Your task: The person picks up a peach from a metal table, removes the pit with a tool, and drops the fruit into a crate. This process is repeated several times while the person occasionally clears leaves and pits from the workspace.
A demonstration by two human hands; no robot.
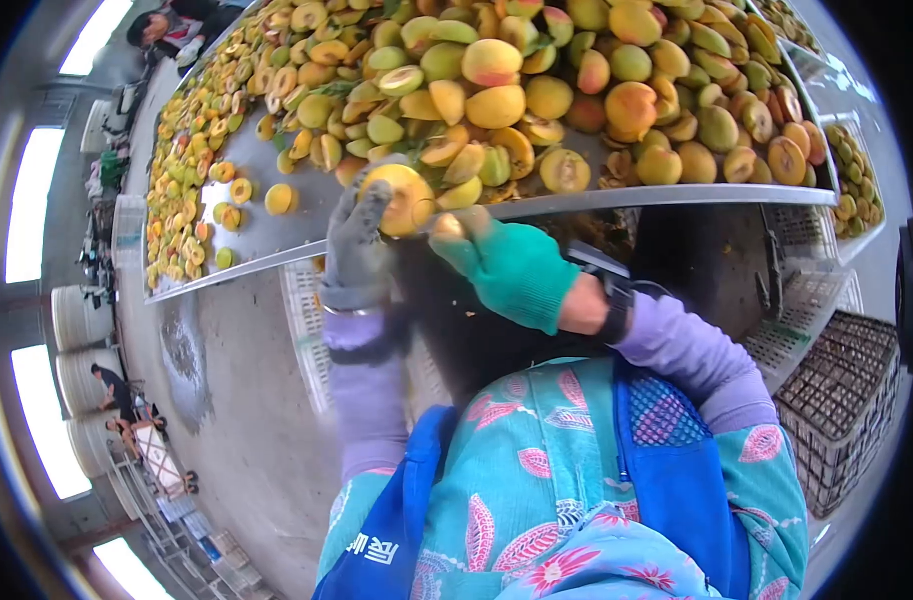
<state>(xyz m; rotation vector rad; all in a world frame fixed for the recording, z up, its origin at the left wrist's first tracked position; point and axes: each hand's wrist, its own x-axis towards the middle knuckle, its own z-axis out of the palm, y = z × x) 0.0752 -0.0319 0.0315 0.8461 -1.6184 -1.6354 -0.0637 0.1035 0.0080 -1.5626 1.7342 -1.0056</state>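
Observation:
My left hand, in a grey glove, is closed around a yellow peach at the near edge of the metal table. My right hand, in a green glove with bare fingertips showing, is just right of that peach. Its fingers are curled and pressed together; what they hold, if anything, is hidden and blurred. Behind both hands lies a heap of whole and cut peaches. A cut peach half lies near the table's rim, its flesh facing up.
White plastic crates stand under the table's edge. At right are a dark mesh crate and a crate of peaches. A person is at the table's far left; more people are by a cart farther off.

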